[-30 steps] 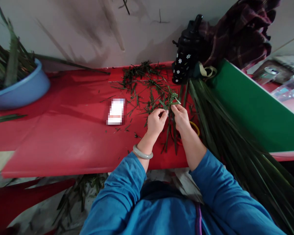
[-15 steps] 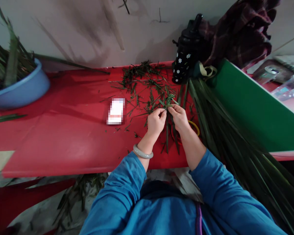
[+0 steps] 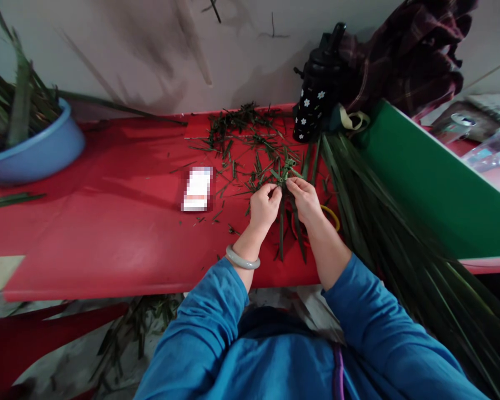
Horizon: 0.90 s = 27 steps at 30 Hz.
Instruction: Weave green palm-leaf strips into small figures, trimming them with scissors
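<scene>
A small woven piece of green leaf is held up between my hands, with long strips hanging below it over the red table. My left hand, with a grey bangle on the wrist, pinches its lower left side. On its right side my right hand is closed on the same piece with thumb and fingers. The fingertips hide part of the weave. Scissors with a yellow and red handle lie partly hidden beside my right wrist.
Leaf scraps litter the table's back. A phone lies left of my hands, a blue basin far left. At right are a black flowered bottle, long leaves and a green panel.
The fingers of both hands have shifted slightly on the woven piece, and the hanging strips have swung a little to the left.
</scene>
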Available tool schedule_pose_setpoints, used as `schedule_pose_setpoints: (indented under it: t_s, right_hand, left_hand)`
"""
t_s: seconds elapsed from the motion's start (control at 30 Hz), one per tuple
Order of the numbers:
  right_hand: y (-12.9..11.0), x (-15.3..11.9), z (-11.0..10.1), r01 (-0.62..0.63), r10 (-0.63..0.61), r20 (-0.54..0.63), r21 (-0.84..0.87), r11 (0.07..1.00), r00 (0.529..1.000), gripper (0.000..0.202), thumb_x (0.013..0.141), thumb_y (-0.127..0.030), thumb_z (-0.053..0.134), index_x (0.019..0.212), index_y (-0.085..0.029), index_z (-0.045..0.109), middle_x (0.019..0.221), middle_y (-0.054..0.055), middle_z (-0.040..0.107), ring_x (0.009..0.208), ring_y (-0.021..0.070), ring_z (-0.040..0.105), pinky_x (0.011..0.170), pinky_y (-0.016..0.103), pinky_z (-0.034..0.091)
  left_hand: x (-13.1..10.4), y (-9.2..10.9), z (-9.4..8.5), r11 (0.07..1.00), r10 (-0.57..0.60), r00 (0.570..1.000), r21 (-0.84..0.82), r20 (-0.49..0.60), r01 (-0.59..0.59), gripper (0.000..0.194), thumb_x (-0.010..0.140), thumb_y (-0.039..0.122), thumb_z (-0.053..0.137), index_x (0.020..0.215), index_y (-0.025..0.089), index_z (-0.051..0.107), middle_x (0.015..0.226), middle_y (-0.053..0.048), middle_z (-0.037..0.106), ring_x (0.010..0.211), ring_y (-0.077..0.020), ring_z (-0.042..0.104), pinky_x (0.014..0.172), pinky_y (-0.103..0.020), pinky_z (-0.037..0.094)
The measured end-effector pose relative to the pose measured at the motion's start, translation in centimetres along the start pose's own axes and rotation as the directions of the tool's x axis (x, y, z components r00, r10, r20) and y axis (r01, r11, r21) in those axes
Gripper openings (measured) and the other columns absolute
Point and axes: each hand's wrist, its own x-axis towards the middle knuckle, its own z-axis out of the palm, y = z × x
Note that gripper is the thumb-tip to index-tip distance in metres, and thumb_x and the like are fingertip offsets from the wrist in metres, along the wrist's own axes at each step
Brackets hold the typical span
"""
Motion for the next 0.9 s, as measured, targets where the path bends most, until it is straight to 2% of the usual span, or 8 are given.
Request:
schedule_pose_setpoints:
  t_s: [0.13, 0.23, 0.3, 0.43, 0.53, 0.7, 0.8, 0.9]
  right_hand:
    - [-0.5, 0.1, -0.2, -0.016, 0.016, -0.032, 0.004, 1.000, 0.999, 0.028, 0.055, -0.044, 0.064, 0.060, -0.019, 0.055, 0.055, -0.006, 0.048, 0.052, 0.0060, 0.041, 0.051, 0.020, 0.034]
    - [-0.8, 0.0, -0.2, -0.040, 0.040, -0.014, 0.012, 0.999, 0.999, 0.033, 0.052, -0.048, 0.066, 0.060, -0.019, 0.054, 0.056, -0.005, 0.050, 0.052, 0.0062, 0.043, 0.051, 0.020, 0.036]
    - [-0.8, -0.2, -0.1, -0.081, 0.079, 0.062, 0.017, 0.997, 0.995, 0.035, 0.053, -0.050, 0.066, 0.059, -0.019, 0.053, 0.053, -0.006, 0.049, 0.050, 0.0060, 0.043, 0.050, 0.019, 0.036]
    - [-0.6, -0.7, 0.2, -0.131, 0.116, 0.251, 0.045, 0.990, 0.961, 0.041, 0.058, -0.056, 0.063, 0.052, -0.018, 0.047, 0.044, -0.007, 0.042, 0.041, 0.0049, 0.039, 0.042, 0.019, 0.034]
    - [-0.7, -0.9, 0.2, -0.134, 0.099, 0.286, 0.105, 0.985, 0.953, 0.040, 0.059, -0.054, 0.064, 0.053, -0.019, 0.045, 0.042, -0.007, 0.040, 0.037, 0.0047, 0.038, 0.038, 0.019, 0.033]
    - [-1.2, -0.9, -0.2, -0.103, 0.043, 0.216, 0.274, 0.956, 0.975, 0.026, 0.061, -0.041, 0.067, 0.073, -0.022, 0.053, 0.051, -0.008, 0.050, 0.039, 0.0061, 0.045, 0.035, 0.018, 0.035]
    - [-1.5, -0.8, -0.3, -0.098, 0.031, 0.209, 0.319, 0.943, 0.978, 0.025, 0.061, -0.038, 0.067, 0.073, -0.023, 0.053, 0.058, -0.007, 0.055, 0.042, 0.0063, 0.048, 0.035, 0.018, 0.037]
    - [-1.6, -0.6, -0.3, -0.081, 0.044, 0.120, 0.326, 0.942, 0.992, 0.026, 0.058, -0.037, 0.069, 0.070, -0.022, 0.051, 0.059, -0.007, 0.056, 0.046, 0.0064, 0.050, 0.039, 0.018, 0.039]
  left_hand:
    - [0.1, -0.4, 0.1, 0.981, 0.000, 0.999, -0.194, 0.054, 0.011, 0.014, 0.075, 0.025, 0.049, 0.072, 0.015, 0.058, 0.064, -0.001, 0.059, 0.059, -0.0088, 0.051, 0.058, -0.020, 0.039]
    - [0.2, -0.4, 0.1, 0.916, -0.018, 0.996, -0.398, 0.091, 0.053, 0.013, 0.074, 0.027, 0.052, 0.074, 0.015, 0.059, 0.064, 0.001, 0.058, 0.059, -0.0072, 0.050, 0.058, -0.019, 0.040]
    - [0.2, -0.2, 0.0, 0.837, -0.048, 0.990, -0.536, 0.130, 0.111, 0.012, 0.073, 0.028, 0.055, 0.074, 0.016, 0.058, 0.063, 0.002, 0.057, 0.057, -0.0062, 0.050, 0.057, -0.019, 0.040]
    - [0.0, 0.8, -0.3, 0.626, -0.069, 0.948, -0.726, 0.312, 0.285, 0.015, 0.069, 0.030, 0.060, 0.071, 0.016, 0.056, 0.055, 0.004, 0.054, 0.048, -0.0047, 0.048, 0.051, -0.018, 0.040]
    - [-0.2, 1.3, -0.5, 0.541, -0.066, 0.912, -0.753, 0.404, 0.373, 0.017, 0.067, 0.030, 0.063, 0.070, 0.016, 0.055, 0.053, 0.004, 0.054, 0.046, -0.0044, 0.049, 0.048, -0.017, 0.039]
    - [-0.4, 1.5, -0.5, 0.473, -0.106, 0.864, -0.739, 0.493, 0.480, 0.017, 0.067, 0.028, 0.063, 0.063, 0.015, 0.052, 0.051, 0.005, 0.052, 0.044, -0.0040, 0.047, 0.047, -0.017, 0.038]
    - [-0.3, 1.6, -0.5, 0.439, -0.151, 0.852, -0.738, 0.502, 0.513, 0.015, 0.068, 0.026, 0.063, 0.065, 0.015, 0.054, 0.052, 0.004, 0.053, 0.046, -0.0043, 0.048, 0.048, -0.017, 0.038]
    - [-0.2, 1.6, -0.5, 0.452, -0.234, 0.865, -0.738, 0.444, 0.501, 0.012, 0.068, 0.025, 0.062, 0.069, 0.015, 0.056, 0.056, 0.004, 0.055, 0.052, -0.0053, 0.051, 0.056, -0.019, 0.041]
